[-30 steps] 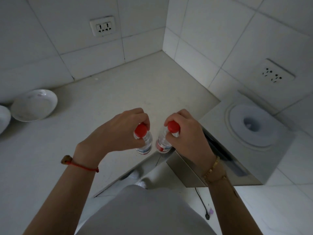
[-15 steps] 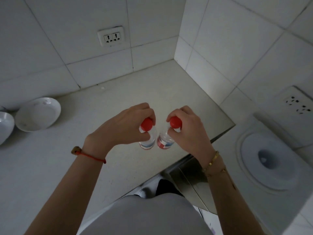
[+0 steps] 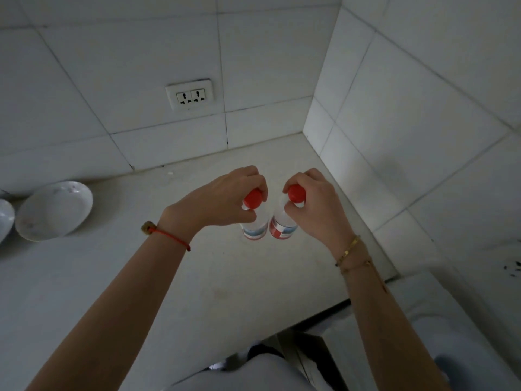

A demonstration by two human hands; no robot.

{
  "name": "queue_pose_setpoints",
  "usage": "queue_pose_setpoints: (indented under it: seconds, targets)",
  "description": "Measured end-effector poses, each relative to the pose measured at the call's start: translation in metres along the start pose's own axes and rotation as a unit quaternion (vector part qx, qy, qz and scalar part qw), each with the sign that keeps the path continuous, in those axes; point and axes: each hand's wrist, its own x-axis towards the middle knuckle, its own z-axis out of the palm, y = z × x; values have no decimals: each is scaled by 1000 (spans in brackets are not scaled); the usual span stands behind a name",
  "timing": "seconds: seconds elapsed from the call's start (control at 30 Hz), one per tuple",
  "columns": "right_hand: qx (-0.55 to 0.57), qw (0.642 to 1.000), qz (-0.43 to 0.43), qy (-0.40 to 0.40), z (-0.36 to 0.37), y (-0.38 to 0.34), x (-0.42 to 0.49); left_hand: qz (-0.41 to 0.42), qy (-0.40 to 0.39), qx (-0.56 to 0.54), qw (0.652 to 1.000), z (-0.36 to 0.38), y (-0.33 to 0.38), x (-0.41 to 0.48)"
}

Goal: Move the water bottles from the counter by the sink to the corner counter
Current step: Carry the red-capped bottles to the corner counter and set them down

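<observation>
Two small clear water bottles with red caps are side by side over the white corner counter (image 3: pixel 231 277). My left hand (image 3: pixel 217 204) grips the neck of the left bottle (image 3: pixel 255 228), which has a blue and red label. My right hand (image 3: pixel 315 210) grips the neck of the right bottle (image 3: pixel 282 228), which has a red label. Both bottles are upright and nearly touch each other. Whether their bases rest on the counter I cannot tell.
A white bowl (image 3: pixel 53 210) leans at the back wall on the left, with the rim of another dish (image 3: pixel 5 221) beside it. A double wall socket (image 3: pixel 189 97) is above the counter. A white appliance (image 3: pixel 439 320) stands lower right, past the counter's edge.
Both hands have carried the bottles forward from above the counter's front edge to well over the counter, nearer the wall corner. The view has shifted with them; the appliance has slid to the lower right.
</observation>
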Motion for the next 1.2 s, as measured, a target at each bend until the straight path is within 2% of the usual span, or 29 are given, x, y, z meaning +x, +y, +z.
queue_pose_setpoints:
  seconds: [0.47, 0.87, 1.0, 1.2]
  targets:
    - [-4, 999, 24, 37, -27, 91, 178, -3, 11, -6, 1000, -16, -64, 175]
    - [-30, 998, 57, 24, -16, 154, 291, -8, 11, 18, 1000, -28, -102, 304]
    - [-44, 997, 56, 19, -14, 163, 316, -26, 11, 16, 999, -23, -111, 330]
    - [-69, 997, 43, -7, -6, 175, 341, -81, 52, -19, 995, -8, -117, 353]
